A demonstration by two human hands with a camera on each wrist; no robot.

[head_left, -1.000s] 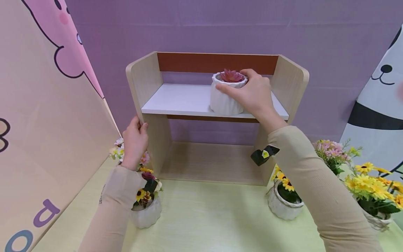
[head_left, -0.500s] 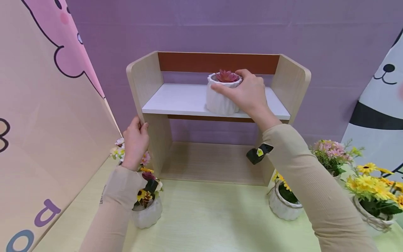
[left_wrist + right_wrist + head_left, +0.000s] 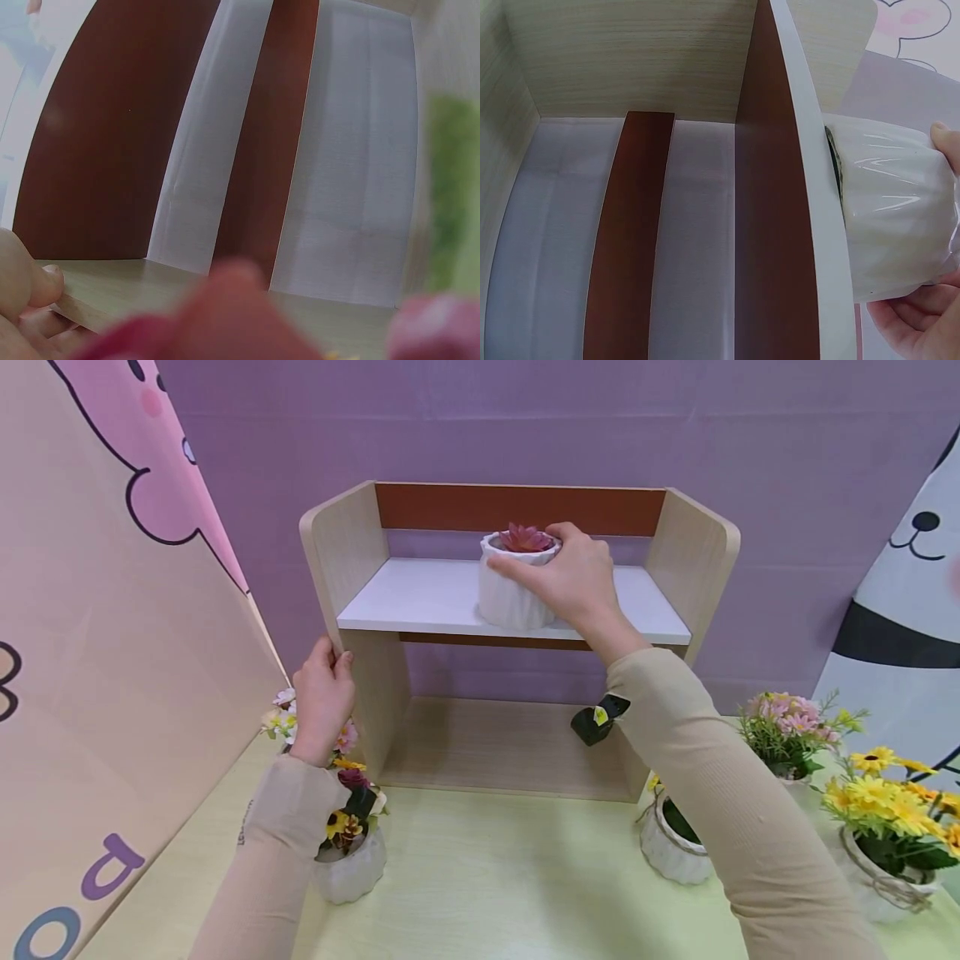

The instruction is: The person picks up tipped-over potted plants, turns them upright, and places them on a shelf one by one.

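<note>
My right hand (image 3: 581,577) grips a white ribbed pot (image 3: 510,593) by its rim and side. A reddish-pink succulent (image 3: 525,537) stands in the pot. The pot is upright near the front edge of the white upper board (image 3: 420,597) of a small two-tier shelf. In the right wrist view, the base of the pot (image 3: 900,210) is against the board, with a dark sliver at one side; whether it rests flat I cannot tell. My left hand (image 3: 322,697) holds the front edge of the shelf's left side panel (image 3: 348,556), thumb and fingers about it in the left wrist view.
A white pot of mixed flowers (image 3: 351,872) stands below my left wrist. On the right are a pot partly behind my sleeve (image 3: 671,852), pink flowers (image 3: 791,722) and yellow flowers (image 3: 877,802). The lower shelf floor (image 3: 495,747) lies under the white board.
My right hand has moved the succulent pot leftward along the upper board, from right of centre to about the middle. My left hand stays at the side panel.
</note>
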